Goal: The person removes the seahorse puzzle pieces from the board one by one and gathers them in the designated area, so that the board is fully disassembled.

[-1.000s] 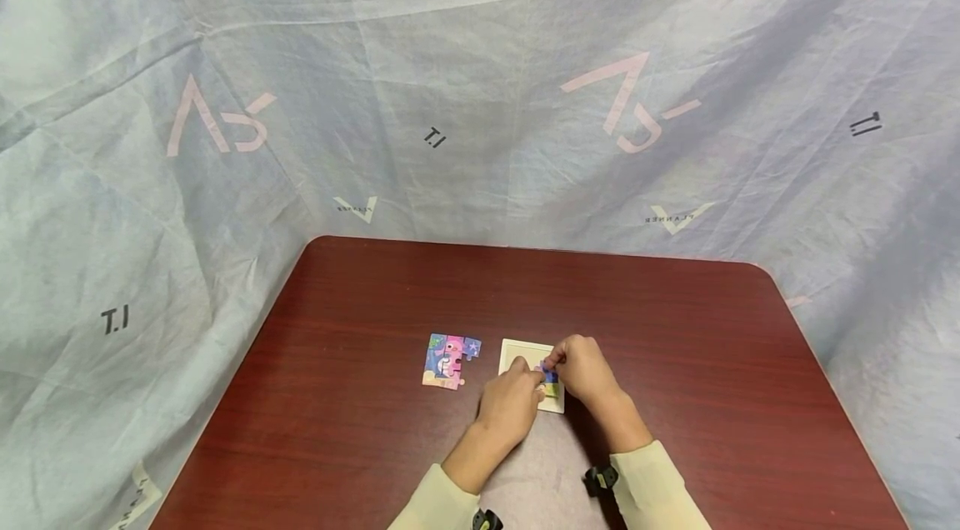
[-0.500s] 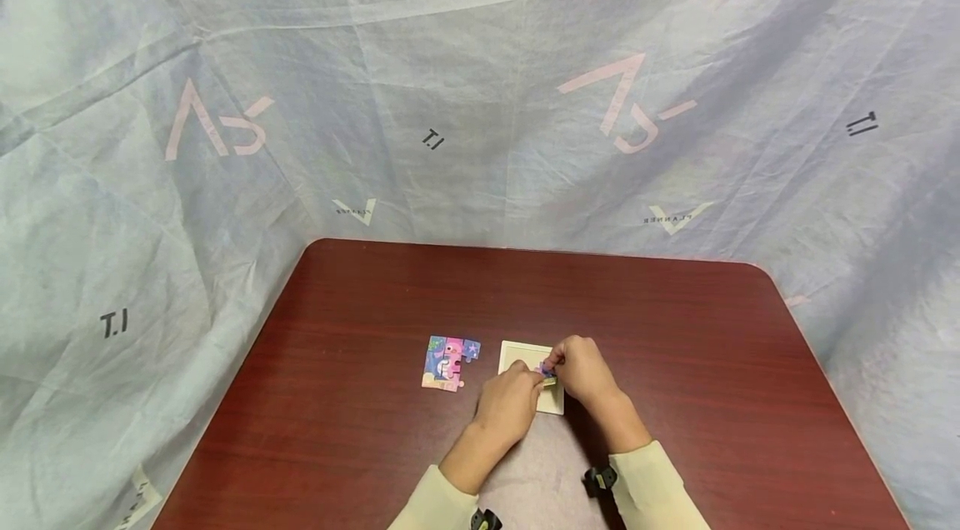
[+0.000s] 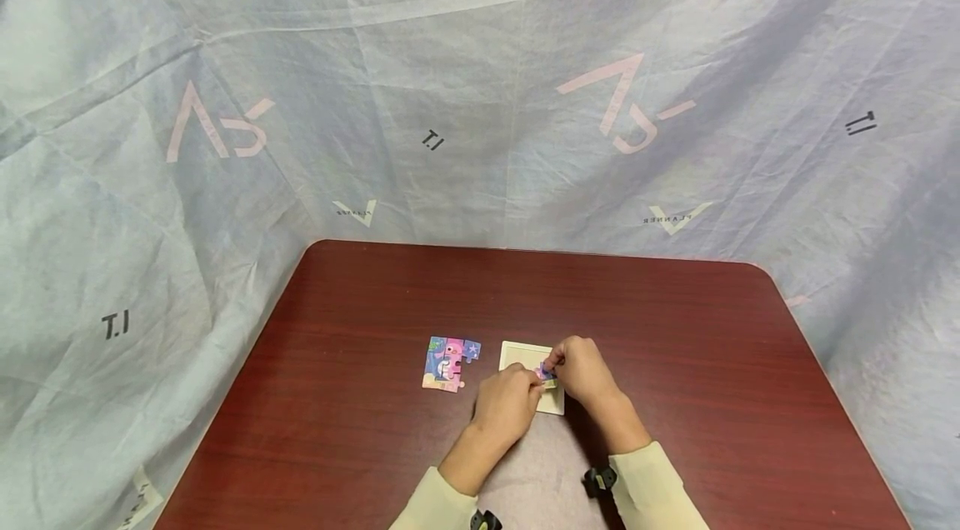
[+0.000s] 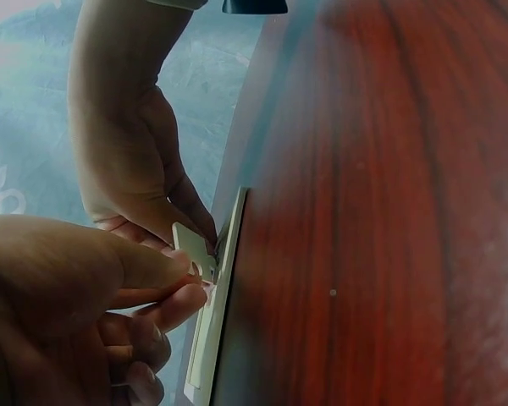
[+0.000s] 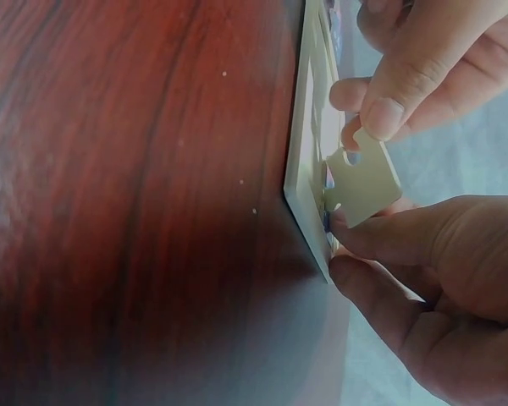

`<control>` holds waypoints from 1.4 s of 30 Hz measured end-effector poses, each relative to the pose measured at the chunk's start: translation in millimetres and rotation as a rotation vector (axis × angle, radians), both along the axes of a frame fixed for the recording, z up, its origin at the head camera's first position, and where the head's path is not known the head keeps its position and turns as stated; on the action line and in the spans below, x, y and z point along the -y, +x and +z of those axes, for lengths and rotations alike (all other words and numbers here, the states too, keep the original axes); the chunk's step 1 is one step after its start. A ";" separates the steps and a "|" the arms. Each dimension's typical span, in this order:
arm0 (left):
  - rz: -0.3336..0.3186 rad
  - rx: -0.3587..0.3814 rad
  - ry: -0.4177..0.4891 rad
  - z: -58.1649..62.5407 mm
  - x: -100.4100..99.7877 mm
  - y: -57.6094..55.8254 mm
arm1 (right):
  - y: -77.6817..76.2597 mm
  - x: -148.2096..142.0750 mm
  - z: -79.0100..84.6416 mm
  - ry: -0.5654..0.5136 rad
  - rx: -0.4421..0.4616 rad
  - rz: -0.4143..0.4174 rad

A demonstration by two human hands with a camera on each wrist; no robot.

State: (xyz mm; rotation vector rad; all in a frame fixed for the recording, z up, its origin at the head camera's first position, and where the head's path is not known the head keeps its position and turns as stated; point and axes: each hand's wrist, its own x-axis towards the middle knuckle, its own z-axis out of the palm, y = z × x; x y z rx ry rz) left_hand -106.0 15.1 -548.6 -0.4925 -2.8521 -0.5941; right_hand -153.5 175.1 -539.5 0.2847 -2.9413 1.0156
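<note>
My left hand [image 3: 504, 407] pinches a jigsaw puzzle piece [image 5: 371, 182] between thumb and finger. This piece stands tilted over the pale puzzle tray [image 3: 521, 355], its plain cream back towards the right wrist camera. From the other side my right hand [image 3: 588, 372] pinches a blue and purple puzzle piece [image 3: 547, 370], thumb and fingertip low at the tray's right side. The two pieces meet at their tabs, mostly hidden by fingers. In the left wrist view the cream-backed puzzle piece [image 4: 191, 247] rises from the tray's surface, right at the left fingertips.
Left of the tray, several joined puzzle pieces [image 3: 444, 363] with a pink and blue picture lie on the dark red wooden table [image 3: 360, 305]. A printed grey cloth [image 3: 465, 97] hangs behind the table and along its sides.
The yellow-green piece at the left fingertips has tipped up, then leaned back somewhat, while the left hand dipped slightly. The right hand has stayed nearly still; the joined pieces lie unmoved.
</note>
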 end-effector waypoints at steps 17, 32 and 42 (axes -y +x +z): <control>-0.021 0.065 0.063 5.4 6.3 3.9 | -1.9 0.1 -1.3 0.010 0.001 -0.006; -0.042 0.088 0.090 8.2 18.4 7.3 | -1.9 0.5 -2.3 -0.017 0.019 -0.016; 0.000 0.047 0.090 8.3 29.6 8.8 | -5.1 -1.9 -4.6 -0.012 0.039 -0.028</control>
